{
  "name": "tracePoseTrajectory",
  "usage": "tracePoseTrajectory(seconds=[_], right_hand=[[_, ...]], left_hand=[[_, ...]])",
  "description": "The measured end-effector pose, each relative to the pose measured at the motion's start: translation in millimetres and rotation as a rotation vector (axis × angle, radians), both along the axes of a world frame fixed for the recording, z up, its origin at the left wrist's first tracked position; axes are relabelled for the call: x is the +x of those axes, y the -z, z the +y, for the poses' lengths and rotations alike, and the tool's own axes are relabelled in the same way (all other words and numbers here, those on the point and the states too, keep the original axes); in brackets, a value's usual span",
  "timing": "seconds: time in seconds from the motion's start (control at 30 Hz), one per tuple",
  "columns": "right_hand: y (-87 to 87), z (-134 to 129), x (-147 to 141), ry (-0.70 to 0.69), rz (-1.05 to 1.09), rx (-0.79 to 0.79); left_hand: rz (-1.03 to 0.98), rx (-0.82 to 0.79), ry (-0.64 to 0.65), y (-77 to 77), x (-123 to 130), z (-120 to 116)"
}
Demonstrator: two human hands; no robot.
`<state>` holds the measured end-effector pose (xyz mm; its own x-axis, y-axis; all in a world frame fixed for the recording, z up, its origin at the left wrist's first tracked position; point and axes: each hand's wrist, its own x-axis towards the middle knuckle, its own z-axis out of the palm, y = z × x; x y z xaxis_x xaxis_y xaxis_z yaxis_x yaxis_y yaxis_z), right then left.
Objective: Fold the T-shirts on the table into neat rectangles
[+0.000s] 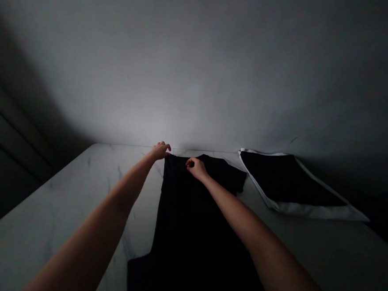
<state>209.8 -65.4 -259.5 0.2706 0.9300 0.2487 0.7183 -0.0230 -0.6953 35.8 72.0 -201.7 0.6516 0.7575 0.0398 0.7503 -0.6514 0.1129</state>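
A black T-shirt (189,216) lies spread flat on a white marble-patterned desk (59,211), its length running away from the person, with one short sleeve (238,179) sticking out to the right near the far end. The left hand (160,151) is at the far left corner of the shirt, fingers curled at the edge. Whether that grip is actually closed on the cloth, I cannot tell (the light is poor there, and black fabric hides the detail). The right hand (195,167) sits on the upper part of the shirt, its grip pinched closed on the fabric between thumb and fingers. To the right of the shirt and just apart from it lies a flat black piece of cloth with white edging (287,183), possibly a folded garment. Behind the desk rises a plain grey wall (199,75).
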Motion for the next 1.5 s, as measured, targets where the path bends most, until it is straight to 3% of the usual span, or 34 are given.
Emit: tracePoseTrajectory(seconds=[0.17, 0.3, 0.7, 0.8, 0.9, 1.0, 1.1, 1.2, 1.33, 1.5], right_hand=[[3.3, -2.3, 4.1, -0.063, 0.040, 0.042], [3.7, -2.4, 5.4, -0.059, 0.079, 0.055], [3.7, -11.6, 2.3, 0.046, 0.003, 0.020], [2.0, -16.0, 3.6, 0.067, -0.162, -0.057], [-2.6, -18.9, 1.3, 0.059, -0.398, -0.045], [-7.6, -16.7, -6.9, -0.125, -0.439, 0.021], [-12.3, -14.1, -14.0, -0.390, -0.256, 0.023], [-18.4, -18.9, -12.4, -0.492, -0.121, -0.077], [-27.2, -33.4, -5.1, -0.429, -0.331, -0.224], [-23.1, -40.2, -14.6, -0.137, -0.493, -0.081]], left_hand=[[0.058, -0.041, 0.051, 10.1, 9.3, 27.2], [0.049, -0.048, 0.091, 12.6, 11.5, 34.3], [-0.051, 0.032, 0.035, 35.2, 14.5, 15.4], [-0.116, 0.139, 0.004, 40.3, 14.7, 5.4], [-0.146, 0.201, 0.111, 48.8, 15.5, -6.4], [-0.146, 0.165, 0.180, 62.0, 15.4, -17.4], [-0.176, 0.155, 0.193, 77.2, 12.0, -25.5], [-0.242, 0.159, 0.230, 91.1, 4.3, -30.9], [-0.296, 0.174, 0.244, 102.0, -5.0, -35.6], [-0.146, 0.186, 0.277, 97.1, -5.2, -39.5]])
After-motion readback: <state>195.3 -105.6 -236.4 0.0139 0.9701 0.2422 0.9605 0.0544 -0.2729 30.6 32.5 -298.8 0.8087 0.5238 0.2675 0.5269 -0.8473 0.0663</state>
